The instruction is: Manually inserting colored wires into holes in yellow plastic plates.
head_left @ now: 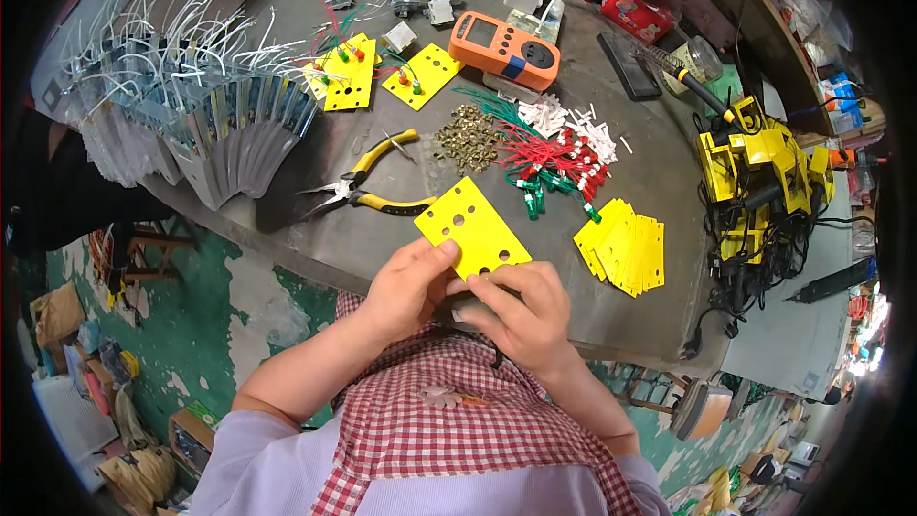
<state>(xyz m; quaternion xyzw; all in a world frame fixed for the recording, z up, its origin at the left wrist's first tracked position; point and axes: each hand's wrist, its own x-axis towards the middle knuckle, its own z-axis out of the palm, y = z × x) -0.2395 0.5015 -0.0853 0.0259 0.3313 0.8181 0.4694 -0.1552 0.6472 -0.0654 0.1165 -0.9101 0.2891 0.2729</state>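
A yellow perforated plate [475,218] is held tilted over the table's near edge. My left hand [411,285] pinches its lower left side, thumb on top. My right hand [527,311] has its fingers bent closed at the plate's near edge, by a hole; whether they also hold a small part is hidden. Just beyond the plate lies a heap of small brass-coloured pieces [466,137]. Red-wired indicator lights [554,155] and green-wired indicator lights [533,199] lie beside it. Yellow-handled pliers [382,199] rest open to the left, and a fanned stack of yellow plates [626,250] sits to the right.
Grey metal panels with white wires [205,110] crowd the left. Two yellow plates with lights [351,76] [423,75] lie at the back, near an orange meter [504,48]. At right are a soldering iron [702,86] and a pile of yellow brackets with black cables [759,182].
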